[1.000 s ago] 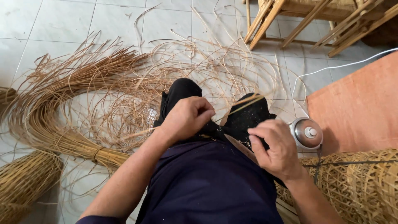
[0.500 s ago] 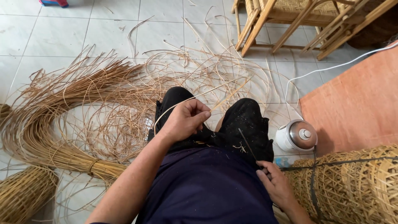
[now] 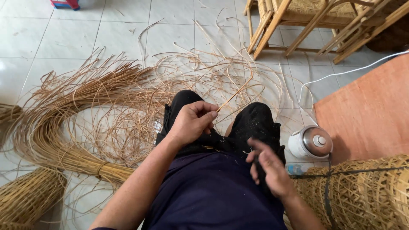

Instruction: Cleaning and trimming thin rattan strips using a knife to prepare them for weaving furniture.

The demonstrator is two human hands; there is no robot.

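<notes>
Clearly visible at the centre of the scene, a thin rattan strip [image 3: 232, 97] ran up and away from your lap toward the tiled floor [image 3: 123, 34], its near end pinched between the thumb and curled fingers of your left hand [image 3: 191, 121], which was closed tightly around it above your dark-trousered knees [image 3: 255, 123]. Your right hand [image 3: 268, 168] hovered low over your right thigh, blurred, its fingers loosely bent and partly spread, holding nothing that could be made out. Just beyond your knees, loose rattan strands [image 3: 204, 72] lay tangled in loops across the tiles. To your left, a thick bundle of rattan [image 3: 55, 123] curved in a wide arc, tied near its lower end by a band close to your left forearm. At the lower left edge sat part of a woven basket [image 3: 25, 200]. To your right, a large woven rattan piece [image 3: 362, 196] rested beside your right arm, crossed by a dark cord [image 3: 327, 187]. Just above it stood a small white appliance with a round metal lid [image 3: 310, 142], with a white cable [image 3: 341, 74] trailing from near it over the floor. A reddish-brown board [image 3: 370, 110] lay at the right side, and wooden chair frames [image 3: 306, 21] stood at the top of the scene, well apart from your hands. A small red and blue object [image 3: 64, 4] lay at the top left edge.
</notes>
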